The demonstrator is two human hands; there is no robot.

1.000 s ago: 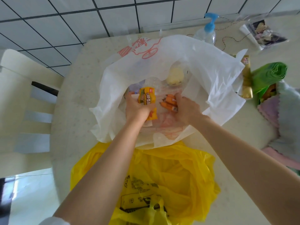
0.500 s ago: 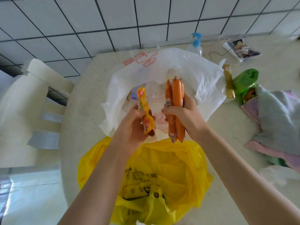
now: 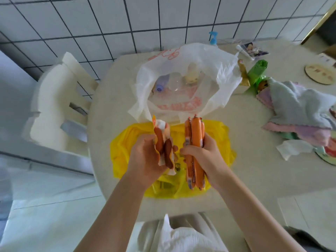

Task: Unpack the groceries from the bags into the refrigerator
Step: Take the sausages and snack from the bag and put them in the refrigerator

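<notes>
I have my right hand [image 3: 203,157] wrapped around a bundle of orange sausages [image 3: 194,148], held upright, its top end at 12 o'clock and its bottom end poking out below my palm at 6. Just beside it at 9 o'clock, my left hand [image 3: 145,159] grips a small sausage packet [image 3: 162,144], orange-edged with dark reddish sausages showing through; it is also upright and sits apart from the bundle. Both packs hang above a yellow plastic bag [image 3: 220,135] lying crumpled on the pale table [image 3: 254,124]. At 12 o'clock from my hands a white plastic bag [image 3: 214,70] with red print stands open; inside I see a clear bottle with a blue cap [image 3: 160,87] and a pale yellowish item [image 3: 190,76], too blurred to name. At 2 o'clock lie a green roll of bags [image 3: 258,70] and a gold wrapped stick [image 3: 243,73] touching the white bag's edge. At 3 o'clock sits a heap of pastel cloths [image 3: 298,110]. A blue-topped pump bottle [image 3: 212,38] stands at 12, by the tiled wall [image 3: 109,24]. A white chair [image 3: 60,99] sits at 9 o'clock
</notes>
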